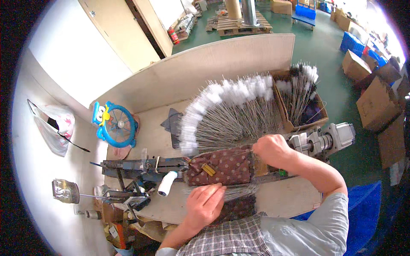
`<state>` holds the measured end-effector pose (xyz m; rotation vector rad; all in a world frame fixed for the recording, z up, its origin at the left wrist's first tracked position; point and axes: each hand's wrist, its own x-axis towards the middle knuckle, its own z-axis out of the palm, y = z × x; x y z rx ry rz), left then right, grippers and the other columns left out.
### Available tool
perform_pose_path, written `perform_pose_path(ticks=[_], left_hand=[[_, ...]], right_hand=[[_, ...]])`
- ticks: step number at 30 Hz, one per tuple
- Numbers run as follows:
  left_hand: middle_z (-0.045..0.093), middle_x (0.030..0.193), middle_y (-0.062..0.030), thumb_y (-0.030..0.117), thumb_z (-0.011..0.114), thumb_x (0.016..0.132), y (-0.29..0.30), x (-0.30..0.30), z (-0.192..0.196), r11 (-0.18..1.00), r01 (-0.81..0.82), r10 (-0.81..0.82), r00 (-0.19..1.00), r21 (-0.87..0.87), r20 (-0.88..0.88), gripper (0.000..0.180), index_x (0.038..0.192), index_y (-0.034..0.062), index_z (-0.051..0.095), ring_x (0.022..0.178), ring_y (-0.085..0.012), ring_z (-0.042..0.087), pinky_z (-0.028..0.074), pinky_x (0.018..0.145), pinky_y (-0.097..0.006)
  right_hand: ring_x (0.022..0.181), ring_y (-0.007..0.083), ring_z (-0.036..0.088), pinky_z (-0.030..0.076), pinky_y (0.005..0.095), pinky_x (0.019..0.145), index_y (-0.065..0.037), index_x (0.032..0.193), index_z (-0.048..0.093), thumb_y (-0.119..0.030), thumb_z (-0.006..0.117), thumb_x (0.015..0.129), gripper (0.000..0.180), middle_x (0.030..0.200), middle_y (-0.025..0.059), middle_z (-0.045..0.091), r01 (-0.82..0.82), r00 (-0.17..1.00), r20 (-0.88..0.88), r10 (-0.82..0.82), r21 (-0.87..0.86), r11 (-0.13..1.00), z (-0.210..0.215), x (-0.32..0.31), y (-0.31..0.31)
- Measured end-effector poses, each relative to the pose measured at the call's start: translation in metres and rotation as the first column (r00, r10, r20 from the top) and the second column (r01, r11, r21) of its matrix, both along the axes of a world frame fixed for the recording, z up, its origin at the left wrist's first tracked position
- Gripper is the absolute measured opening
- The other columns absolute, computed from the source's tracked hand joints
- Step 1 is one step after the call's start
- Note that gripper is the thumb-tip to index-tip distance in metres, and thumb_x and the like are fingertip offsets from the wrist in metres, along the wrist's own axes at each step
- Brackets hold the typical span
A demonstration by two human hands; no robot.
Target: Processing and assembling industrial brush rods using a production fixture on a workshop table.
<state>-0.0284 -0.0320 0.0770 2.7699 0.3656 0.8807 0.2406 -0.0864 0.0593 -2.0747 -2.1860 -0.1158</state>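
Note:
My right hand (274, 150) is closed at the right end of a brown dotted cloth (232, 164). A thin wire (224, 151) runs left from it toward the metal clamp (175, 165) of a bench machine. My left hand (206, 204) is at the cloth's front edge, fingers stretched out and lying close together. Their tips reach a bundle of loose thin wires (241, 192); whether they touch one is unclear. A small yellow piece (208, 170) lies on the cloth. Behind it, many white-tipped wire brushes (230, 106) fan out across the bench.
A cardboard box (294, 126) holds more brushes at the right, beside a motor unit (341, 134). A blue toy-like fan (121, 123) stands at the left. Near the clamp are a white handle (167, 183) and a linkage (132, 194). A low board (205, 53) borders the bench's back.

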Motion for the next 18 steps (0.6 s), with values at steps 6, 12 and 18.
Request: perform_pose_path(ticks=[6, 12, 18], left_hand=[[0.065, 0.09, -0.0063, 0.004, 0.068, 0.07, 0.0, -0.018, -0.02, 0.983, -0.149, 0.152, 0.988, -0.111, 0.016, 0.02, 0.09, 0.0044, 0.065, 0.077, -0.0215, 0.063, 0.049, 0.068, -0.032], [0.066, 0.088, -0.0098, 0.006, 0.063, 0.078, 0.003, -0.016, -0.05, 0.873, -0.21, 0.232, 0.973, -0.441, -0.004, 0.013, 0.091, 0.0039, 0.066, 0.08, -0.0223, 0.064, 0.05, 0.071, -0.03], [0.066, 0.089, -0.0108, 0.006, 0.061, 0.081, 0.012, -0.049, -0.07, 0.225, -0.13, 0.454, 0.891, -0.966, -0.015, 0.014, 0.093, -0.0006, 0.065, 0.08, -0.0187, 0.064, 0.049, 0.074, -0.028]], right_hand=[[0.077, 0.0294, 0.062, 0.05, 0.0414, 0.066, -0.017, 0.082, 0.069, -0.032, 0.063, 0.073, 0.019, 0.076, 0.0079, 0.065, -0.026, 0.912, -0.405, -0.072, -0.23, 0.973, 0.028, 0.0, 0.004], [0.073, 0.0213, 0.057, 0.048, 0.0333, 0.065, -0.015, 0.067, 0.064, -0.027, 0.06, 0.071, 0.014, 0.068, -0.0013, 0.061, -0.285, 0.892, -0.337, 0.301, 0.099, 0.953, 0.013, -0.07, 0.06], [0.076, 0.0248, 0.054, 0.047, 0.0369, 0.067, -0.01, 0.065, 0.061, -0.023, 0.063, 0.067, 0.013, 0.066, 0.0026, 0.059, -0.148, 0.853, -0.479, 0.205, 0.154, 0.977, -0.001, -0.119, 0.101]])
